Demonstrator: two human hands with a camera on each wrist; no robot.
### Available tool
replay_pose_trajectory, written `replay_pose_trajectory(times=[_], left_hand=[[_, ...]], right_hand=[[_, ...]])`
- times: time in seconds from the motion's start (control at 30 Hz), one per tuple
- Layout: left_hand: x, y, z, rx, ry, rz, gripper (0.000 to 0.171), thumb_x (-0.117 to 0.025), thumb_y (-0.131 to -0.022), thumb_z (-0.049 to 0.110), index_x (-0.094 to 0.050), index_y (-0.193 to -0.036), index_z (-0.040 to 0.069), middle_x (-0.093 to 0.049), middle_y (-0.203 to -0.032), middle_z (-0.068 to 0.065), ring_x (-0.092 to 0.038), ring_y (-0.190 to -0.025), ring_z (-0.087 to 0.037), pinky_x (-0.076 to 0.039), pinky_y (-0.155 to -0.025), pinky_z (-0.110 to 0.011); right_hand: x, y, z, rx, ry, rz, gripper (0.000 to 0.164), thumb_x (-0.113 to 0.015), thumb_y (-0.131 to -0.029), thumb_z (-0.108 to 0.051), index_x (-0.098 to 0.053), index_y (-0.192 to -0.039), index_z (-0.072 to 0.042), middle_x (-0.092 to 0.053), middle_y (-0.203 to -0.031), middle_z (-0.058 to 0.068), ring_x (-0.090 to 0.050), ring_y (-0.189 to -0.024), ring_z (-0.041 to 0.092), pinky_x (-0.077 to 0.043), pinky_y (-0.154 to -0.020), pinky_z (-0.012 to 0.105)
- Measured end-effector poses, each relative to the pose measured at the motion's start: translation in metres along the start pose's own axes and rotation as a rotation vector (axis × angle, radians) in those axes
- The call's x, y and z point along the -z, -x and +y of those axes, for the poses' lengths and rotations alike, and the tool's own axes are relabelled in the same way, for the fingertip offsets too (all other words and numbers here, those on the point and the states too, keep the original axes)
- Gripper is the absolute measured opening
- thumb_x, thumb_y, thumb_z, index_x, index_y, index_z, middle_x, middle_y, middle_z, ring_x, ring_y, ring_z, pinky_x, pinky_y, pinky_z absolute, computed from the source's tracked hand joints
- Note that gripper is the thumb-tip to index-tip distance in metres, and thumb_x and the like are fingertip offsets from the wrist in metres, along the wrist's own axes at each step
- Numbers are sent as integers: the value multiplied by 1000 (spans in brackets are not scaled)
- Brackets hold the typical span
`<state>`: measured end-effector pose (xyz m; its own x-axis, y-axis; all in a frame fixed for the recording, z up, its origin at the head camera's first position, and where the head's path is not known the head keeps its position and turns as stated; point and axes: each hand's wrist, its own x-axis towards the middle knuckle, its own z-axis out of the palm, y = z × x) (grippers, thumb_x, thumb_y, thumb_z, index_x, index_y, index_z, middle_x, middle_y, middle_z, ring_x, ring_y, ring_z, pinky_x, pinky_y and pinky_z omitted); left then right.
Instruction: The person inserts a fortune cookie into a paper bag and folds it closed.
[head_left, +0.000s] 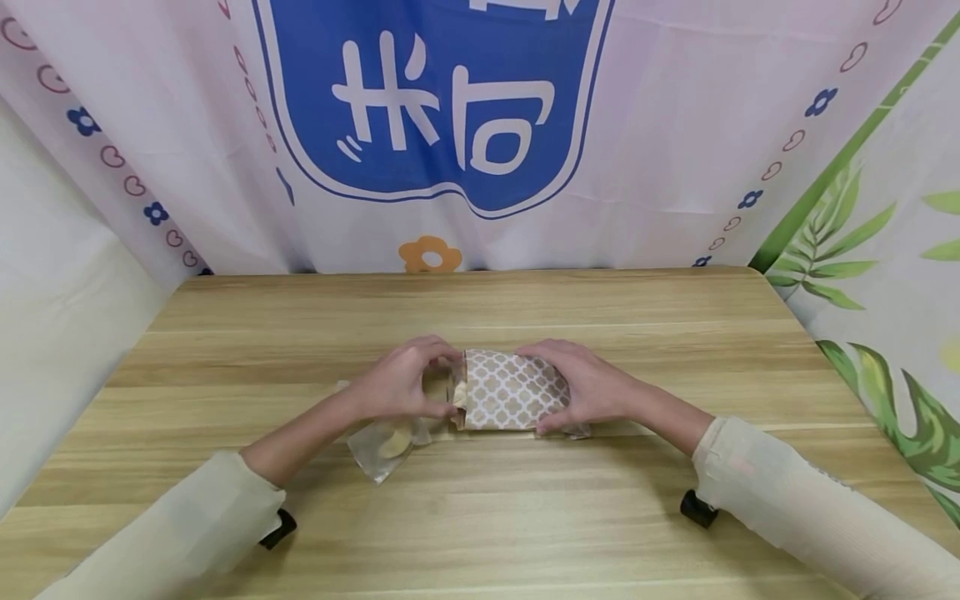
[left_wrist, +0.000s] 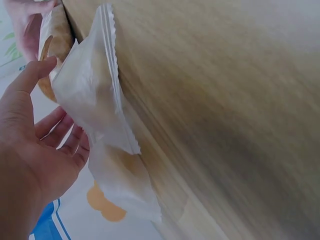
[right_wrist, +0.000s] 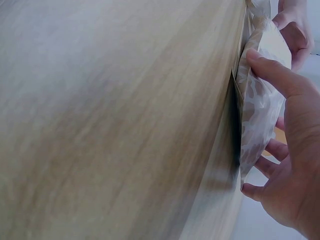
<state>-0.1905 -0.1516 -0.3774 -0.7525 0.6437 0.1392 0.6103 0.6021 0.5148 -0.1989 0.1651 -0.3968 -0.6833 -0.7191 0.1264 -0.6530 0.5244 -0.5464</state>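
A tan paper bag point(head_left: 510, 390) with a white lattice print lies on its side, its open mouth facing left. My right hand point(head_left: 592, 385) grips the bag's right end, thumb on the near edge and fingers on the far edge. At the mouth, my left hand point(head_left: 401, 379) curves round the opening, thumb at the near rim and fingertips at the far rim. Something pale in clear wrap shows inside the mouth. Clear packets point(left_wrist: 92, 85) with pale round pieces inside lie by the left hand; one packet point(head_left: 386, 446) is just below that wrist.
Under everything is a wood-grain table point(head_left: 480, 525). A corner of clear wrap point(head_left: 579, 431) sticks out beneath the right hand. Behind the table's far edge hangs a printed cloth point(head_left: 645, 233), and a leaf-patterned sheet point(head_left: 885, 350) covers the right side.
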Motion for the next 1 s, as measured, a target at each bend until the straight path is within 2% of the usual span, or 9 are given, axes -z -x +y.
replay_pose_trajectory(times=[0.13,0.37,0.63,0.8,1.0], left_hand=[[-2,-2,1,10,14,-1,69,-95,-72,25,-65,-127,-3,-67,-124,-12,-64,-107,-29,-57,-95,-43],[3,-1,0,38,37,-54,82,-96,-71,36,-63,-134,-5,-62,-129,-14,-61,-116,-32,-54,-101,-49],[4,-1,-8,9,77,-78,84,-96,-71,36,-61,-133,-8,-64,-127,-17,-62,-110,-32,-56,-96,-47],[3,-1,-5,47,78,-78,81,-94,-73,37,-62,-134,-7,-64,-128,-17,-61,-110,-31,-55,-96,-48],[3,-3,-2,100,92,-91,76,-92,-76,30,-61,-135,-6,-61,-128,-17,-60,-109,-31,-55,-96,-48]], right_hand=[[0,0,1,3,-2,1,104,-96,-67,-46,-49,-150,-6,-56,-148,15,-50,-138,37,-37,-115,61],[0,0,1,7,2,2,104,-96,-67,-45,-49,-150,-5,-56,-148,15,-50,-138,37,-37,-115,61],[0,0,1,3,1,0,104,-96,-67,-46,-49,-150,-6,-55,-148,14,-50,-138,36,-37,-116,61],[0,0,0,-6,0,-1,103,-96,-67,-45,-49,-151,-7,-55,-148,14,-50,-138,36,-37,-116,60],[-1,1,0,-7,-5,-1,103,-97,-68,-45,-49,-151,-6,-56,-148,14,-50,-138,36,-37,-115,61]])
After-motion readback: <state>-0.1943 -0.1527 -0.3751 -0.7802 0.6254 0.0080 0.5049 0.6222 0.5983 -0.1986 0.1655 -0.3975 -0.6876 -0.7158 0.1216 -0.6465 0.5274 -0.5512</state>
